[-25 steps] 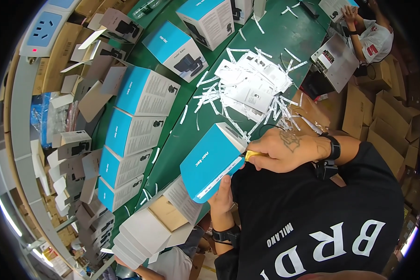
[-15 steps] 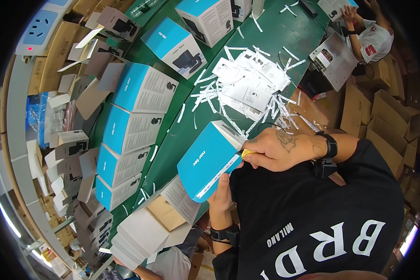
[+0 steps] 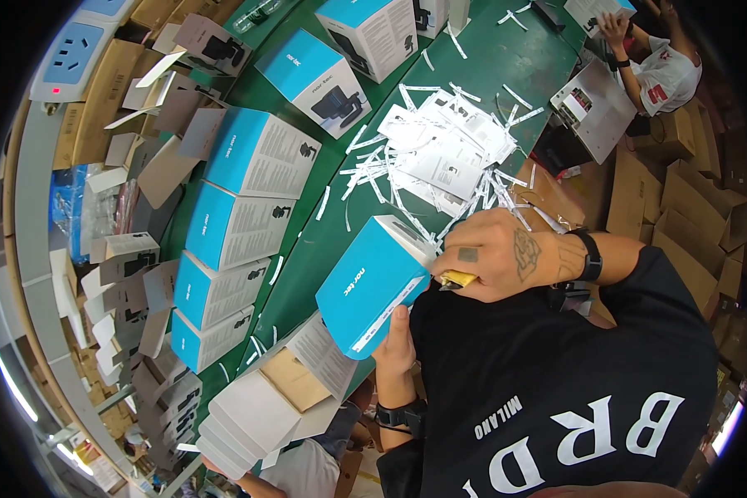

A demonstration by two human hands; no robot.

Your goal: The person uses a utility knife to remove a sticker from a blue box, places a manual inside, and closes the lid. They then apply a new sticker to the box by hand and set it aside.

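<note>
A blue and white carton (image 3: 369,286) is held tilted over the edge of the green table, with my left hand (image 3: 396,344) gripping its lower side, the thumb against the edge. Along that edge of the blue face runs a white printed strip (image 3: 386,315). My right hand (image 3: 491,249) is closed around a small yellow-handled cutter (image 3: 459,279), its metal tip just off the carton's right corner. Some of the right fingers are hidden behind the hand.
Loose white paper strips and leaflets (image 3: 444,153) lie in a heap beyond the carton on the green table (image 3: 315,236). A row of blue-topped cartons (image 3: 261,153) stands at left. Near me is an open carton (image 3: 295,382). A co-worker (image 3: 668,75) handles another box at far right.
My right hand has turned and lifted a little, taking the cutter's tip away from the carton's corner. My left hand and the carton have barely moved.
</note>
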